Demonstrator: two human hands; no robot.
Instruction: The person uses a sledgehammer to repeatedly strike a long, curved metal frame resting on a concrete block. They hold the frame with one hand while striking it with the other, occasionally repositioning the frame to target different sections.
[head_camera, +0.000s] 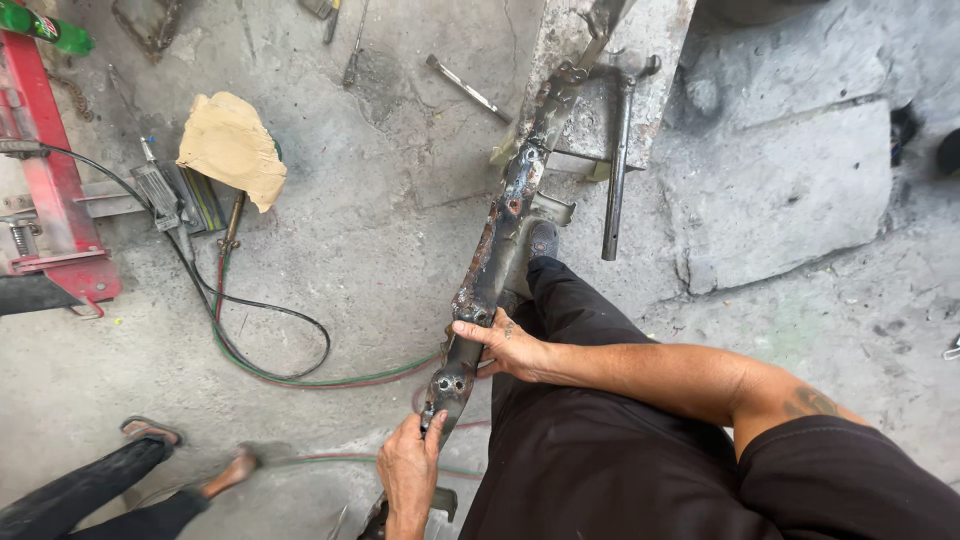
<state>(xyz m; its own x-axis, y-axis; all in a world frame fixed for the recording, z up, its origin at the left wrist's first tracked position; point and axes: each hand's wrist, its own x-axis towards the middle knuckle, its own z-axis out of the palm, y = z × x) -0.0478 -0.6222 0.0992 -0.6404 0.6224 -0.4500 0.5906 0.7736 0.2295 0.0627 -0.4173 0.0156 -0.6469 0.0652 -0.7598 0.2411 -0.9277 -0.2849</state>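
Your right hand (510, 345) lies across a long rusty metal bar (497, 250), fingers wrapped over its edge just above the bolt holes near its lower end. Your left hand (410, 470) is closed around the very bottom tip of that bar, thumb and fingers pinching it; what sits under this hand is hard to make out. The bar slants up and away from you, its far end resting against a concrete block (610, 80). Your shoe (543, 240) presses beside the bar midway. A dark metal rod (616, 180) leans on the block. To the left, hoses (270, 360) curl over the floor near a red stand (55, 190) and a tan rag (235, 145). Another person's sandalled feet (150, 432) are at lower left.
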